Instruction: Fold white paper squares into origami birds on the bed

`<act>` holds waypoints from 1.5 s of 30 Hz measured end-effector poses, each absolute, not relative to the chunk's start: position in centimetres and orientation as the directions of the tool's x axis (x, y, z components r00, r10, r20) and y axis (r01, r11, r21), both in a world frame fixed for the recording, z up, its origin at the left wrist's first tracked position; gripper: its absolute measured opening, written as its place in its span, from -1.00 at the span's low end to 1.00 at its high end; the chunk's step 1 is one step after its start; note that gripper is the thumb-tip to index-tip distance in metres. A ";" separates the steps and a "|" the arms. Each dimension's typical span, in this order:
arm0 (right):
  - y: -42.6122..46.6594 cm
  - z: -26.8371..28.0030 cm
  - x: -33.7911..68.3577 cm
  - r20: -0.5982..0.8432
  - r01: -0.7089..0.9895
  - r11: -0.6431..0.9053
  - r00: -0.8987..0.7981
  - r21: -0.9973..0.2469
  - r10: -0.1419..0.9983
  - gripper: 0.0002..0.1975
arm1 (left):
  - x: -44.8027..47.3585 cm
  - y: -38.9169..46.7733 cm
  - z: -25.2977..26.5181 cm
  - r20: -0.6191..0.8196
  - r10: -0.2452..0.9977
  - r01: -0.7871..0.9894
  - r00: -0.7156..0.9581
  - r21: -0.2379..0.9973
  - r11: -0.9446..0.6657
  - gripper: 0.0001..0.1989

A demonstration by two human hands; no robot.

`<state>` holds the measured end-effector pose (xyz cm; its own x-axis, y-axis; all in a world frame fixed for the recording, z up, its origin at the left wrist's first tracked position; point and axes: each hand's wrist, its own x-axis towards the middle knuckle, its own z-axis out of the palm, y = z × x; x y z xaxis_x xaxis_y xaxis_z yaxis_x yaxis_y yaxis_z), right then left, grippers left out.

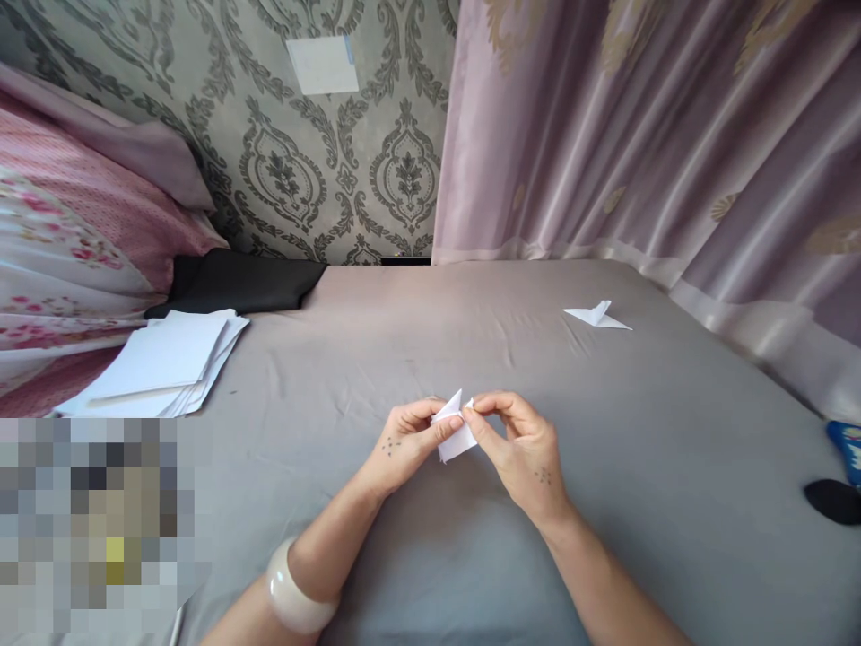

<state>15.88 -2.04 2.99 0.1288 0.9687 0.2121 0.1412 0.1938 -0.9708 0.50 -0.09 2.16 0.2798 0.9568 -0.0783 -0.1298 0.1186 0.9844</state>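
Note:
Between my two hands, above the grey sheet, is a small piece of folded white paper [458, 443] with a pointed flap standing up. My left hand [412, 438] pinches its left side, thumb in front and fingers behind. The thumb and forefinger of my right hand [528, 458] close on its upper right corner. The fingers cover part of the folds. Farther off to the right, a finished-looking folded paper bird [597, 314] with spread wings lies on the sheet.
A stack of white paper [161, 359] lies at the left, beside a black folded cover [246, 280]. The grey bed sheet [377, 341] runs back to a patterned wall and a pink curtain [571, 135]. A dark round object [832, 501] sits at the right edge. Pixelation hides the lower left corner.

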 end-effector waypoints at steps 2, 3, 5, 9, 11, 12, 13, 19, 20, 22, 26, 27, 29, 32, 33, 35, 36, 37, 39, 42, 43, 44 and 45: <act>-2.0 2.8 16.0 0.152 0.098 0.139 0.143 -0.985 0.978 -0.80 | 0.5 -0.1 2.2 -0.080 0.954 -0.128 0.287 0.984 0.121 -0.79; -1.9 2.8 16.0 0.131 0.087 0.120 0.130 -0.989 0.983 -0.72 | 0.5 0.0 2.2 -0.077 0.953 -0.126 0.293 0.985 0.119 -0.79; -1.8 2.9 16.3 0.119 0.095 0.112 0.074 -0.989 0.990 -0.71 | 0.5 0.0 2.1 -0.064 0.949 -0.120 0.308 0.987 0.106 -0.80; -1.6 3.2 16.7 0.187 0.140 0.184 0.013 -0.973 0.982 -0.93 | 0.5 0.0 1.8 -0.062 0.940 -0.115 0.335 0.988 0.107 -0.80; -1.6 3.3 16.8 0.221 0.162 0.213 0.029 -0.963 0.975 -0.92 | 0.4 0.0 1.6 -0.085 0.931 -0.117 0.355 0.984 0.134 -0.79; -1.6 3.4 16.8 0.226 0.176 0.217 0.034 -0.960 0.973 -0.91 | 0.4 0.1 1.6 -0.096 0.926 -0.116 0.364 0.982 0.148 -0.79; -1.6 3.4 16.8 0.218 0.187 0.208 0.037 -0.960 0.975 -0.90 | 0.3 0.1 1.5 -0.106 0.923 -0.114 0.370 0.981 0.158 -0.78; -1.5 3.4 16.7 0.114 0.173 0.127 -0.080 -0.977 0.990 -0.83 | 0.6 0.0 1.5 -0.017 0.930 -0.035 0.367 0.999 0.032 -0.74; -1.4 3.4 16.7 0.132 0.174 0.149 -0.103 -0.973 0.986 -0.86 | 0.7 0.0 1.5 0.000 0.930 -0.024 0.368 1.000 0.009 -0.73; -1.4 3.4 16.8 0.159 0.180 0.176 -0.106 -0.968 0.982 -0.88 | 0.8 -0.2 1.3 0.016 0.934 -0.026 0.357 1.000 -0.007 -0.74; -1.4 3.2 17.1 0.121 0.202 0.129 -0.050 -0.971 0.991 -0.84 | 0.8 -0.4 1.3 -0.030 0.951 -0.019 0.309 0.999 0.038 -0.75; -1.3 3.1 17.2 0.094 0.198 0.098 -0.032 -0.975 0.995 -0.83 | 0.9 -0.5 1.3 -0.063 0.954 -0.009 0.293 0.998 0.069 -0.75; -1.1 2.9 17.2 0.026 0.130 0.024 0.013 -0.991 1.000 -0.75 | 0.9 -0.4 1.5 -0.139 0.958 -0.026 0.251 0.988 0.150 -0.73; -0.7 2.6 16.9 -0.091 -0.028 -0.090 0.038 -0.996 0.995 -0.60 | 0.9 -0.1 1.5 -0.235 0.958 -0.166 0.166 0.951 0.262 -0.72; -0.7 2.6 16.8 -0.121 -0.048 -0.120 0.021 -0.992 0.992 -0.59 | 0.9 0.0 1.4 -0.261 0.955 -0.217 0.139 0.933 0.287 -0.72; -0.6 2.5 16.5 -0.155 -0.026 -0.156 -0.031 -0.987 0.987 -0.63 | 0.9 0.2 1.2 -0.294 0.950 -0.291 0.101 0.905 0.311 -0.72; -0.6 2.5 16.4 -0.158 -0.001 -0.158 -0.049 -0.987 0.986 -0.65 | 0.9 0.2 1.1 -0.303 0.948 -0.310 0.095 0.896 0.317 -0.72; -0.7 2.4 16.4 -0.152 0.023 -0.151 -0.055 -0.988 0.987 -0.68 | 0.9 0.3 1.1 -0.309 0.946 -0.321 0.098 0.890 0.324 -0.71; -0.6 1.9 16.3 -0.138 0.067 -0.135 -0.044 -0.989 0.989 -0.71 | 0.8 0.3 0.9 -0.310 0.943 -0.322 0.121 0.886 0.332 -0.70; -0.3 0.7 16.5 -0.114 0.098 -0.116 0.027 -0.988 0.993 -0.66 | 0.8 0.4 0.7 -0.280 0.948 -0.277 0.152 0.909 0.313 -0.69; -0.1 0.2 16.6 -0.089 0.117 -0.095 0.053 -0.989 0.995 -0.64 | 0.7 0.4 0.6 -0.262 0.954 -0.251 0.147 0.923 0.292 -0.69; 0.1 -0.2 16.8 -0.046 0.164 -0.057 0.068 -0.985 0.997 -0.64 | 0.6 0.5 0.4 -0.239 0.961 -0.223 0.138 0.938 0.265 -0.69; 0.2 -0.6 16.9 0.011 0.236 -0.004 0.063 -0.972 0.998 -0.68 | 0.5 0.7 0.2 -0.213 0.969 -0.192 0.128 0.953 0.235 -0.70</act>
